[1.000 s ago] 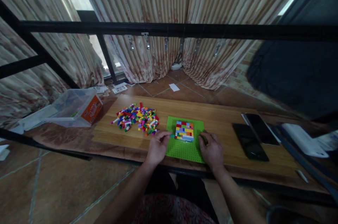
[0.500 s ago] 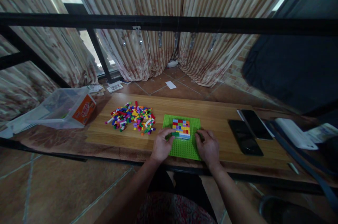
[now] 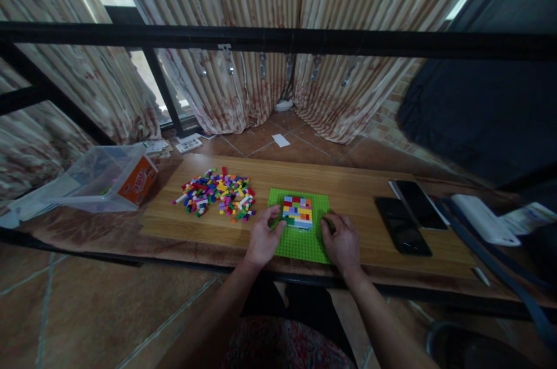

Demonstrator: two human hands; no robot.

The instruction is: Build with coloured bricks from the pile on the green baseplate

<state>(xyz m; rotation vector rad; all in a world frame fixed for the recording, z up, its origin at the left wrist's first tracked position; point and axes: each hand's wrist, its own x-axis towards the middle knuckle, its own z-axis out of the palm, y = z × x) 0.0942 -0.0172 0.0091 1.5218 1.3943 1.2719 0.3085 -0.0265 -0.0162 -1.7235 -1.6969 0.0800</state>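
A green studded baseplate (image 3: 300, 247) lies on the wooden board. On it stands a block of several colourful toy bricks (image 3: 298, 211), roughly square. A dark green brick (image 3: 289, 221) sits at the block's near left corner. My left hand (image 3: 263, 238) is beside that corner, its fingers and thumb apart and nothing between them; the thumb tip is close to the green brick. At the right edge of the baseplate, the curled fingers and thumb of my right hand (image 3: 342, 241) rest against it.
A pile of loose bricks (image 3: 220, 192) spreads over the left of the wooden board (image 3: 343, 183). Further left stands a clear plastic box (image 3: 100, 177) with an orange label. Two dark phones (image 3: 402, 227) (image 3: 420, 203) lie at the right, near a white device (image 3: 485, 218). A black bar (image 3: 278, 38) crosses beyond.
My left fingers have opened and let go of the dark green brick, which now sits at the block's corner. My right hand stays at the baseplate's edge.
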